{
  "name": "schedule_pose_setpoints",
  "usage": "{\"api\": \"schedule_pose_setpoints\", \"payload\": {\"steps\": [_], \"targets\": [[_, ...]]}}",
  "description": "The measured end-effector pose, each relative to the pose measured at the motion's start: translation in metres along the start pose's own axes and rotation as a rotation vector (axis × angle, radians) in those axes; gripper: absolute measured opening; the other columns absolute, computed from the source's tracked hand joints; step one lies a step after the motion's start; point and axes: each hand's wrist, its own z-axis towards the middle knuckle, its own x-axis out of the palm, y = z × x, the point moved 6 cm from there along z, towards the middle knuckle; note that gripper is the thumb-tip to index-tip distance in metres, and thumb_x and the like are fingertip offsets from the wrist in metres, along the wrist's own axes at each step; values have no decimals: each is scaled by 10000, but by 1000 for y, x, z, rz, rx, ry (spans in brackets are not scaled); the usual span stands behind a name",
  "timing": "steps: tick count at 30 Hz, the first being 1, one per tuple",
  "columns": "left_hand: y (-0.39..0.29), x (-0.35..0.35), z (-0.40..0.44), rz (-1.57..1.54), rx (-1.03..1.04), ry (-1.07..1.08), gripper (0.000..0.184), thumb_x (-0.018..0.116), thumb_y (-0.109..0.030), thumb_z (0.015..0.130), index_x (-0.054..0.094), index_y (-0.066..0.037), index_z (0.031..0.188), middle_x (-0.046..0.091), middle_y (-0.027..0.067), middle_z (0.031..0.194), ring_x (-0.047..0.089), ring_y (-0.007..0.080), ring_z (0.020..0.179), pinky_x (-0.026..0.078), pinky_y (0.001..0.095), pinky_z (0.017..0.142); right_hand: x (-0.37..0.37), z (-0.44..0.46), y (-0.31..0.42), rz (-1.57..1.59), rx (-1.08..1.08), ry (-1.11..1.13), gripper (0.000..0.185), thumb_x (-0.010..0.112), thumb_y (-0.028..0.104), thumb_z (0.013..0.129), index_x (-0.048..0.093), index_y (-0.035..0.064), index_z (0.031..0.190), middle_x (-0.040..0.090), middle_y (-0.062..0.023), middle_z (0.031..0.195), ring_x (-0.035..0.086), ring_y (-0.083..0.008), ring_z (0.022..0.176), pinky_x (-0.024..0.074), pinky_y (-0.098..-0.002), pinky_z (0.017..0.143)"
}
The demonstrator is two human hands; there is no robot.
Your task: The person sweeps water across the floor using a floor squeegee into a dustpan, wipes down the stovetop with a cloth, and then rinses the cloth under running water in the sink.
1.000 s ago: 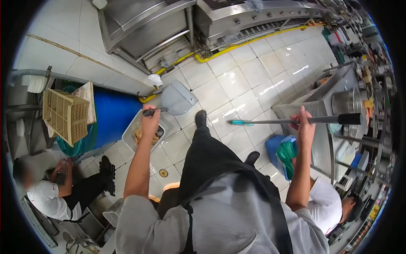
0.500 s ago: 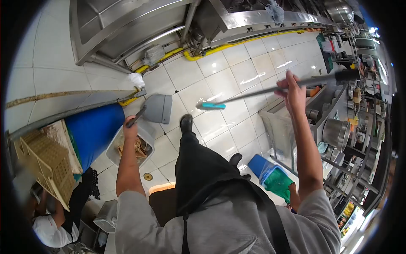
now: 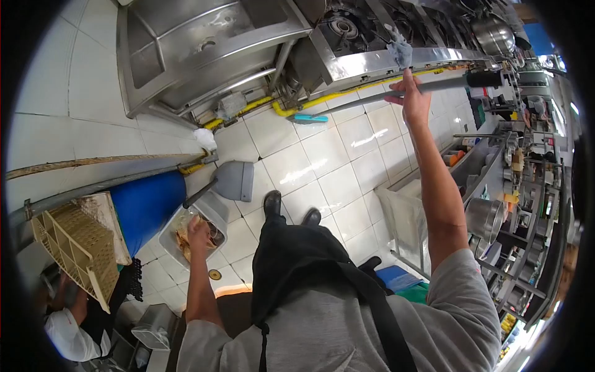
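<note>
My right hand (image 3: 414, 104) holds the grey handle of a broom (image 3: 455, 82), index finger stretched along it. The broom's teal head (image 3: 310, 118) rests on the floor by the yellow pipe. My left hand (image 3: 199, 230) is closed over the mouth of a grey waste bin (image 3: 166, 243). Its fingers are curled, and what they hold, if anything, is hidden. Brown scraps (image 3: 184, 242) lie in the bin, just beside that hand. A grey dustpan (image 3: 237, 181) stands apart from my hand, its dark handle against the bin's rim.
A steel sink (image 3: 211, 43) and stove (image 3: 347, 62) line the far wall above a yellow pipe (image 3: 291, 111). To the left are a blue barrel (image 3: 149, 201), a tan crate (image 3: 77, 248) and another person (image 3: 71, 335). Steel racks with pots (image 3: 483, 220) stand right.
My left hand has let go of the dustpan's handle and moved down over the bin. My right hand and the broom have moved away toward the stove. My feet have shifted.
</note>
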Motion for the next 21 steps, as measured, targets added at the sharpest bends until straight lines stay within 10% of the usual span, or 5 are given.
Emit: {"api": "schedule_pose_setpoints", "payload": {"steps": [8,11,18,21], "targets": [[21,67,-41,515,93,238,344,672,-217,956,649,-76,1269,687,50,985,630,119,769,496,270,626,-20,-31,3,58,78,66,447,636,355,1022,641,-87,953,680,-183,818,699,-232,760,630,-346,606],[-55,164,-95,624,410,284,346,716,-244,903,712,-23,1169,741,134,1110,691,252,1097,515,363,968,-15,-47,53,77,17,105,470,651,385,1011,660,-81,949,678,-175,785,677,-209,683,601,-324,562],[-205,362,-221,278,750,420,583,797,-175,880,555,-31,1390,637,139,1292,712,208,977,574,309,804,60,-112,109,12,75,546,374,674,337,1004,709,-10,871,673,-74,708,627,-116,601,508,-292,534],[-223,386,-229,115,801,378,596,797,-226,882,542,-21,1380,630,138,1256,722,225,919,577,308,762,133,-165,138,-122,-57,973,369,675,367,972,703,17,1086,687,-117,831,693,-225,795,568,-364,734]]}}
